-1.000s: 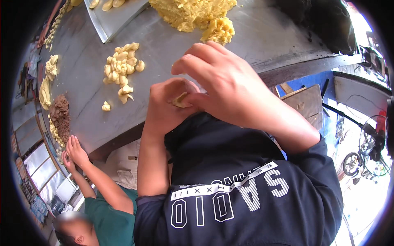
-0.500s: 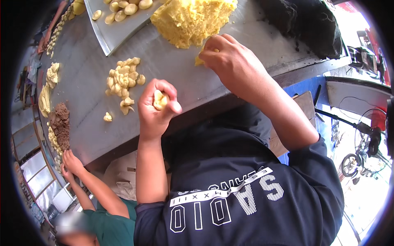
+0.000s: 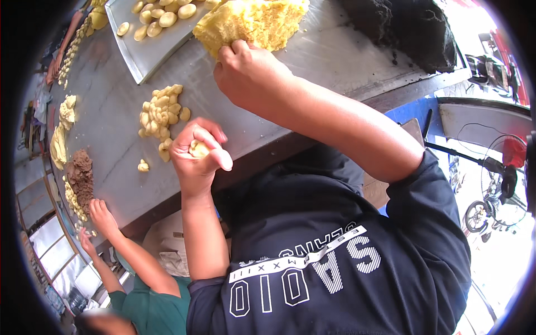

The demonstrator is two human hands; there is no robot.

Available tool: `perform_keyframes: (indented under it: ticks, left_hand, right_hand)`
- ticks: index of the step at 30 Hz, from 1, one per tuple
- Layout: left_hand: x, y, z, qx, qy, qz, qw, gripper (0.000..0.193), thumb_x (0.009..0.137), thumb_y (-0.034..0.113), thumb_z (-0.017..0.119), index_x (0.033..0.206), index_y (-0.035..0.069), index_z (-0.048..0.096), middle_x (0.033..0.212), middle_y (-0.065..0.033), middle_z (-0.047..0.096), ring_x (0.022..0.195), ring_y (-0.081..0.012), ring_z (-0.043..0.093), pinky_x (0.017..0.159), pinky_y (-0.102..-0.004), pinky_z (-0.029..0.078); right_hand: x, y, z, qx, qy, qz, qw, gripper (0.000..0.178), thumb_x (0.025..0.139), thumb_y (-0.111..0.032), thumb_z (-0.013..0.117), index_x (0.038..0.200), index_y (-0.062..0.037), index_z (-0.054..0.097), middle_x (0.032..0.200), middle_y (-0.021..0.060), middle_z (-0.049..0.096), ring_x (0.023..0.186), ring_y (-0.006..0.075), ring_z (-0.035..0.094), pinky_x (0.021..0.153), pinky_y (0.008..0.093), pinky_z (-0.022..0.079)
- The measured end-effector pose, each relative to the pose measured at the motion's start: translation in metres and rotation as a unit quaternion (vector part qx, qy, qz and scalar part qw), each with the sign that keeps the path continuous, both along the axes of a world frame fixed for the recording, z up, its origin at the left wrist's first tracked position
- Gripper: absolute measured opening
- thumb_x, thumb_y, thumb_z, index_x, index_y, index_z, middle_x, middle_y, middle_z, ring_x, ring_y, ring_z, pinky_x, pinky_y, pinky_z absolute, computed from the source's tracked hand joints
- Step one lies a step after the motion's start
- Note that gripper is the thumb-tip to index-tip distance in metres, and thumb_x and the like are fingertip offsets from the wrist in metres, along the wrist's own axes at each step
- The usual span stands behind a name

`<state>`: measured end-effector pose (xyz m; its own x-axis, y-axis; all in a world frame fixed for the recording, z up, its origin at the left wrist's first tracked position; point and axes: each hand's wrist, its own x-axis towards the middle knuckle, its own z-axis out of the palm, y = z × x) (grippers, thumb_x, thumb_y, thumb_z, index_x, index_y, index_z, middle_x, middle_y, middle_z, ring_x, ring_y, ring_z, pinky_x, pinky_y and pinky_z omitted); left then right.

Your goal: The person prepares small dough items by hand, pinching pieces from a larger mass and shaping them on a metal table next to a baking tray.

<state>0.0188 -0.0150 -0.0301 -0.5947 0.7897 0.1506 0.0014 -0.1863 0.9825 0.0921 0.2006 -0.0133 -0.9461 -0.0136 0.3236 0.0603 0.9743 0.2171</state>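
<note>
Right hand (image 3: 251,70) now stretched from frame centre to the upper middle, fingers pinching into the big yellow dough mass (image 3: 254,21) for a fresh piece, left hand (image 3: 196,156) fisted around a small dough lump (image 3: 199,148) at centre-left above the steel table (image 3: 111,128).

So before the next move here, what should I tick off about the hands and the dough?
1. Left hand closed around a small dough piece: ok.
2. Right hand touching the big yellow dough mass: ok.
3. Fresh piece already pinched off by the right hand: cannot tell.
4. Pile of small pieces close to the left hand: ok.
5. Tray within reach, holding shaped pieces: ok.
6. Co-worker's hand apart from both hands: ok.
</note>
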Motion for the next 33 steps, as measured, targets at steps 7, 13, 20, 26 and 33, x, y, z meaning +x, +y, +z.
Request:
perform_keyframes:
  ticks: [7,13,20,26,33]
  left_hand:
    - [-0.004,-0.022,0.024,-0.068,0.083,0.031,0.994,0.039,0.114,0.034,0.075,0.092,0.003,0.065,0.086,-0.0084,0.066,0.074,-0.0164,0.061,0.071,-0.0295,0.050]
    - [0.001,-0.016,0.030,-0.217,0.398,-0.042,0.890,0.020,0.109,0.010,0.079,0.128,0.005,0.073,0.145,-0.0161,0.076,0.119,-0.0257,0.077,0.109,-0.0402,0.058]
    - [-0.006,-0.007,-0.002,-0.123,0.271,0.015,0.955,0.054,0.111,0.006,0.076,0.163,0.000,0.061,0.125,-0.0148,0.087,0.123,-0.0233,0.079,0.111,-0.0385,0.060]
    - [-0.024,-0.016,0.024,-0.203,0.355,-0.073,0.910,0.065,0.110,0.017,0.080,0.168,0.003,0.057,0.134,-0.0149,0.085,0.115,-0.0207,0.078,0.106,-0.0361,0.061]
    - [-0.019,-0.022,0.018,-0.217,0.158,-0.066,0.961,0.068,0.105,0.016,0.086,0.165,0.001,0.061,0.126,-0.0103,0.085,0.106,-0.0100,0.073,0.101,-0.0298,0.059]
  right_hand:
    - [0.061,-0.002,0.004,-0.279,0.045,0.097,0.954,0.014,0.089,-0.018,0.074,0.095,-0.0096,0.084,0.113,0.0108,0.074,0.112,0.0318,0.071,0.093,0.0402,0.063]
    - [0.057,0.033,0.014,-0.269,0.064,0.007,0.961,0.029,0.093,-0.001,0.067,0.119,-0.0058,0.079,0.118,0.0120,0.079,0.112,0.0376,0.076,0.097,0.0471,0.062]
    - [0.070,0.026,0.015,-0.291,0.015,0.097,0.952,0.006,0.093,-0.007,0.071,0.094,-0.0050,0.077,0.103,0.0093,0.075,0.103,0.0330,0.078,0.089,0.0456,0.065]
    - [0.089,0.016,0.004,-0.446,0.056,0.090,0.889,0.029,0.090,-0.002,0.082,0.118,-0.0079,0.083,0.122,0.0113,0.077,0.117,0.0324,0.075,0.103,0.0426,0.062]
    - [0.074,-0.008,-0.019,-0.315,0.159,-0.037,0.935,0.022,0.092,-0.015,0.080,0.113,-0.0076,0.081,0.120,0.0086,0.076,0.115,0.0303,0.074,0.099,0.0454,0.064]
